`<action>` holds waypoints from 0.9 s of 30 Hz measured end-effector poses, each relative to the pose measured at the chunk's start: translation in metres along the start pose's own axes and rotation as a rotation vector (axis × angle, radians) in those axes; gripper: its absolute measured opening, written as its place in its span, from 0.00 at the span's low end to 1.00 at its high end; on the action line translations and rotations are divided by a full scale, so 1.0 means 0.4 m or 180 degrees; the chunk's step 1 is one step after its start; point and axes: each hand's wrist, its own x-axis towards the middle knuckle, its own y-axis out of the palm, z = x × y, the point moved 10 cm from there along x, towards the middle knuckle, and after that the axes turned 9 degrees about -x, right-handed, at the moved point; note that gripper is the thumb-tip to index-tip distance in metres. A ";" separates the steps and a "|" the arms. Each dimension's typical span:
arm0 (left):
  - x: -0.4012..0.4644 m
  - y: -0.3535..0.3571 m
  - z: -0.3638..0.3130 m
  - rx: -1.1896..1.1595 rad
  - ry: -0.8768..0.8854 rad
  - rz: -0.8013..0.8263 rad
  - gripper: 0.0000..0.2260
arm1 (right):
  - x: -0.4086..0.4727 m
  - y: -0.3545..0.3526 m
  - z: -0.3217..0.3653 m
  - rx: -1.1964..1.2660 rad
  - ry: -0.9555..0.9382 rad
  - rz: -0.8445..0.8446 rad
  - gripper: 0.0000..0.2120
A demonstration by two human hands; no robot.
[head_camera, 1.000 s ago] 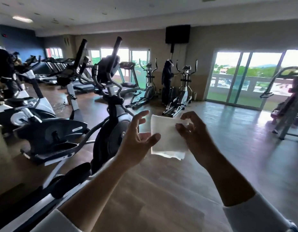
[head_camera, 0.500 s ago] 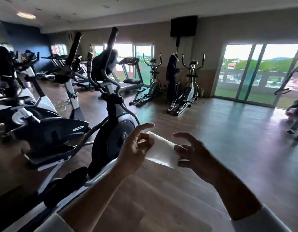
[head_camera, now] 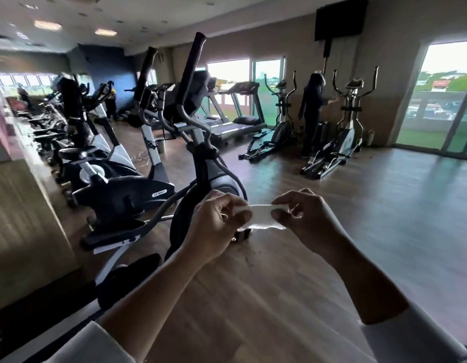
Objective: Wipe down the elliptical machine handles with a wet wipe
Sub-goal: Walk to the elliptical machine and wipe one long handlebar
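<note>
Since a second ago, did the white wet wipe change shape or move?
Yes. The white wet wipe was an open sheet; now both hands fold it into a narrow strip, lower against the near black elliptical flywheel, though the camera shifted too.

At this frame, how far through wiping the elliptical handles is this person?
Early stage. Done: a white wet wipe is out and in hand. In hand: the left hand and the right hand pinch its two ends, holding it in the air between them. Left: all the wiping; the near elliptical's tall black handles stand above and beyond the hands, untouched by the wipe.
</note>
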 end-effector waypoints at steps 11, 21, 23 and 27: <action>0.021 0.117 -0.024 -0.0729 -0.0572 0.1227 0.17 | 0.069 0.016 -0.005 0.1144 -0.0225 0.0610 0.16; 0.025 0.090 0.046 -0.0941 -0.0682 0.0193 0.16 | 0.029 0.099 -0.059 0.1133 0.0042 0.0539 0.21; 0.021 0.099 0.058 -0.1117 -0.0782 0.0323 0.20 | 0.032 0.106 -0.061 0.1472 0.0098 0.0568 0.21; 0.027 0.100 0.068 -0.1265 -0.0779 0.0411 0.24 | 0.034 0.134 -0.075 0.2023 0.0306 0.0940 0.24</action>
